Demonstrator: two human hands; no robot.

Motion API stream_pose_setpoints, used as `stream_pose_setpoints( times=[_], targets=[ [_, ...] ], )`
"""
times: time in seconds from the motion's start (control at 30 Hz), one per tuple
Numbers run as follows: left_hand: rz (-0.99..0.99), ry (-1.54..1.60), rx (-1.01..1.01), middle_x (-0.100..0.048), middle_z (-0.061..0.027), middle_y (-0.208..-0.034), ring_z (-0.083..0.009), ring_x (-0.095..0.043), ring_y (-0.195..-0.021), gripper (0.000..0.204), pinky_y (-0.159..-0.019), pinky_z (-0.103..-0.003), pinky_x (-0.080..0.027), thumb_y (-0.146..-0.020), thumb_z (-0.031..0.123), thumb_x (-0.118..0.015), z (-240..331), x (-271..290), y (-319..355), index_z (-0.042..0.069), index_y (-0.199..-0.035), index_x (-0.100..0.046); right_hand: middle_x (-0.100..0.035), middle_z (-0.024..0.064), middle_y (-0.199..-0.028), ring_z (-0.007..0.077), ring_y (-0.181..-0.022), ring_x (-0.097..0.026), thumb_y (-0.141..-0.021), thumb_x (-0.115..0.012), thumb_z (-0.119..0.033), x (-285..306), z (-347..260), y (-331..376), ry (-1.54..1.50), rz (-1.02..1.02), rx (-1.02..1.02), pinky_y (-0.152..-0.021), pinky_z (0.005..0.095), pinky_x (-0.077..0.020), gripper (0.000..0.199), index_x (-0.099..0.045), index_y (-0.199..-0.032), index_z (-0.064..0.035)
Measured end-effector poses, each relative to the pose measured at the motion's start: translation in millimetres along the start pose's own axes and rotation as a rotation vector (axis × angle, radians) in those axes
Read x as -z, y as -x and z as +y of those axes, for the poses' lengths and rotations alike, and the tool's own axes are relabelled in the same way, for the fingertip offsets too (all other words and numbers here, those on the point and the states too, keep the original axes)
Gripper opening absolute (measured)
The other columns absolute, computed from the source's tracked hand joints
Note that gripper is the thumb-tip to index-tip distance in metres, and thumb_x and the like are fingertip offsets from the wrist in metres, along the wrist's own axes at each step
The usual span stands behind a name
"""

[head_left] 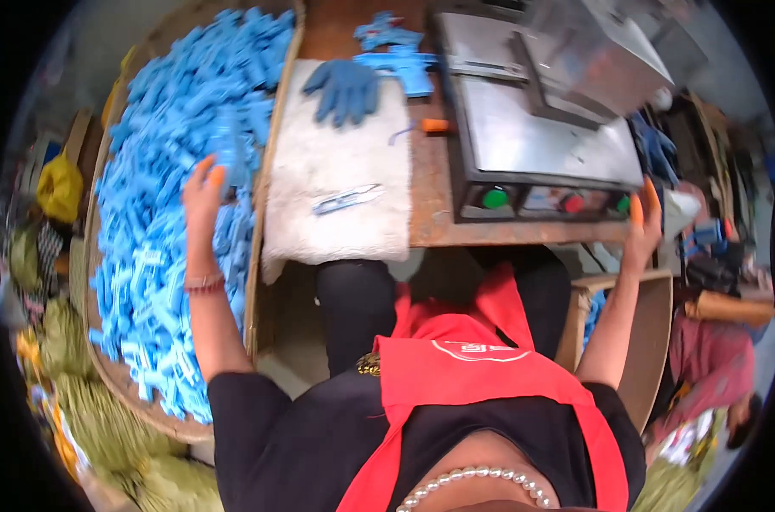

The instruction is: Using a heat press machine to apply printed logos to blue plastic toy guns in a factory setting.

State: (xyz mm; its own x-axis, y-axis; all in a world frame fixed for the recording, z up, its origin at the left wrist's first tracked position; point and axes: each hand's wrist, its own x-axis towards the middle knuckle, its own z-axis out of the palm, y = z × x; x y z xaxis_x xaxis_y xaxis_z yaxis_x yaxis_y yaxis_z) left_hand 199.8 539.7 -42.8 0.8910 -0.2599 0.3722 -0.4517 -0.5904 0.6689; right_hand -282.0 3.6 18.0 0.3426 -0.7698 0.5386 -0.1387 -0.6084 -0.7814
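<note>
My left hand (203, 200), with orange covers on its fingertips, is over a big bin of blue plastic toy-gun pieces. Its fingers are closed on a blue toy-gun piece (227, 141), smeared by motion and upright above the heap. Out to the right, my right hand (648, 220) has its orange-tipped fingers stretched up at the front right corner of a metal machine (541, 136), beside a green button (624, 204). Nothing shows in that hand. Between them, a craft knife or small blade tool (346, 199) and a dark blue glove (345, 90) lie on a white towel (336, 158).
Two blue toy guns (404, 64) and an orange-handled tool (435, 125) lie on the wooden table (430, 188). The machine carries a clear guard box (592, 60). A cardboard box (639, 341) stands by my right arm. Another person (711, 367) is at the far right.
</note>
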Motion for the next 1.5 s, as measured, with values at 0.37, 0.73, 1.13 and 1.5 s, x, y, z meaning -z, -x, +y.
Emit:
stream_pose_setpoints(
  times=[0.37,0.73,1.13,1.5],
  targets=[
    [-0.208,0.261,-0.229,-0.065,-0.0159,-0.091,-0.0291,-0.063,-0.084,0.036,-0.070,-0.037,-0.050,-0.089,0.030,-0.060,339.3,-170.0,57.9,0.001,-0.110,-0.056,-0.064,0.0163,-0.096,0.0354,-0.088,-0.060,-0.081,-0.068,-0.019,-120.4,20.9,-118.4,0.087,-0.146,0.401,-0.074,0.0382,-0.0469,0.021,-0.066,-0.098,-0.0060],
    [0.003,0.097,-0.817,-0.053,-0.0184,-0.121,-0.0345,-0.055,-0.098,0.054,-0.086,-0.039,-0.045,-0.078,0.007,-0.068,403.3,-193.4,78.7,0.006,-0.129,-0.050,-0.055,0.0114,-0.119,0.0252,-0.111,-0.052,-0.080,-0.064,-0.007,71.2,-52.8,-27.2,0.173,0.205,0.267,-0.097,0.0343,-0.0377,0.029,-0.062,-0.108,-0.0004],
    [0.102,-0.278,-0.842,-0.059,-0.0098,-0.116,-0.0302,-0.045,-0.117,0.038,-0.094,-0.050,-0.033,-0.086,0.033,-0.058,428.9,-297.1,45.2,0.012,-0.117,-0.060,-0.051,0.0114,-0.128,0.0216,-0.122,-0.045,-0.085,-0.063,-0.011,98.7,19.2,17.6,0.135,0.009,-0.053,-0.103,0.0316,-0.0318,0.047,-0.049,-0.129,-0.0008],
    [-0.255,0.082,-0.962,-0.046,-0.0101,-0.132,-0.0333,-0.042,-0.122,0.067,-0.091,-0.047,-0.042,-0.072,0.035,-0.073,314.0,-178.5,112.4,0.020,-0.132,-0.047,-0.054,0.0098,-0.124,0.0180,-0.111,-0.051,-0.085,-0.068,-0.021,67.2,153.1,-14.0,-0.035,-0.264,-0.246,-0.097,0.0284,-0.0378,0.057,-0.045,-0.132,0.0014]
  ],
)
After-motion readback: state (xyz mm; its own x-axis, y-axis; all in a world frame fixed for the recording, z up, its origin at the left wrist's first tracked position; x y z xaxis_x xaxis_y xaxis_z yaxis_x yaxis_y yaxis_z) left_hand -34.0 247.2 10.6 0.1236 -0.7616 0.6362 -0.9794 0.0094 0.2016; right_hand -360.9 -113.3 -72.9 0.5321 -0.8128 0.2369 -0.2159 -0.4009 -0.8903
